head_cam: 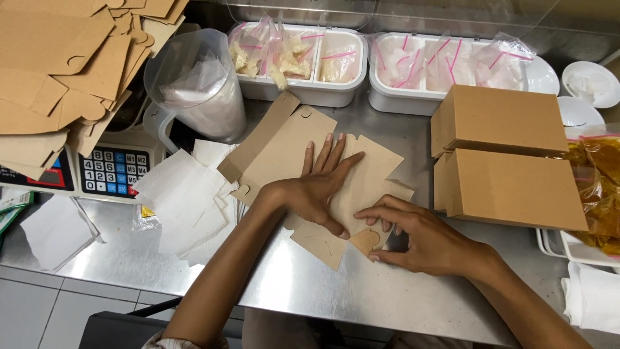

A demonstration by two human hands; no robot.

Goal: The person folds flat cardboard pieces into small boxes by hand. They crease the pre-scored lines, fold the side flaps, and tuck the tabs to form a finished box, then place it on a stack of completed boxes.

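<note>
At far left a stack of flat brown carton blanks (58, 64) overhangs a weighing scale (110, 169), and beside it a clear plastic jug (197, 84) holds crumpled white paper or plastic. White paper sheets (181, 197) lie on the steel worktop (310, 284). At centre an unfolded cardboard box blank (284, 152) lies flat; the left hand (316, 187) presses it down, palm spread, its grip open. The right hand (413, 236) pinches a rounded tab at the blank's near edge. Behind, two white tubs (297, 90) hold small zip bags, pale food pieces in the left one. At right stand two folded brown boxes (504, 155), closed.
</note>
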